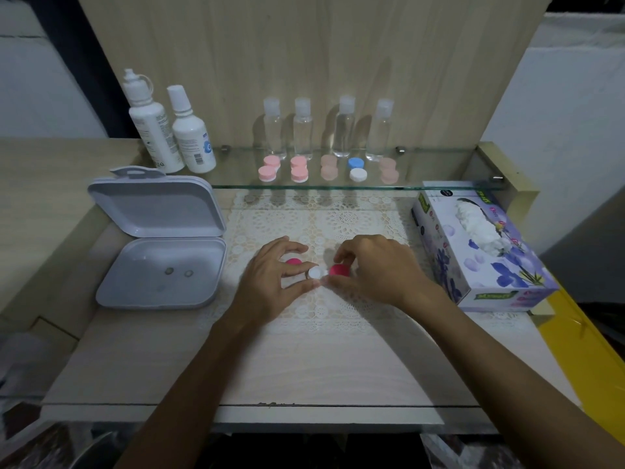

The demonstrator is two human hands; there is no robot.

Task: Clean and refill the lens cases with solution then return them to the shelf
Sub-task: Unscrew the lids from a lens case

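on the lace mat (338, 228), the lens case (316, 273) sits between both hands: the left hand (270, 277) pinches its white well with thumb and forefinger, a loose pink cap (293, 262) just behind its fingers, while the right hand (375, 269) curls round the case's pink cap (339, 270).

I see lens case (319, 273) on lace mat: white middle, pink cap each side; five more cases (327, 169) on glass shelf.
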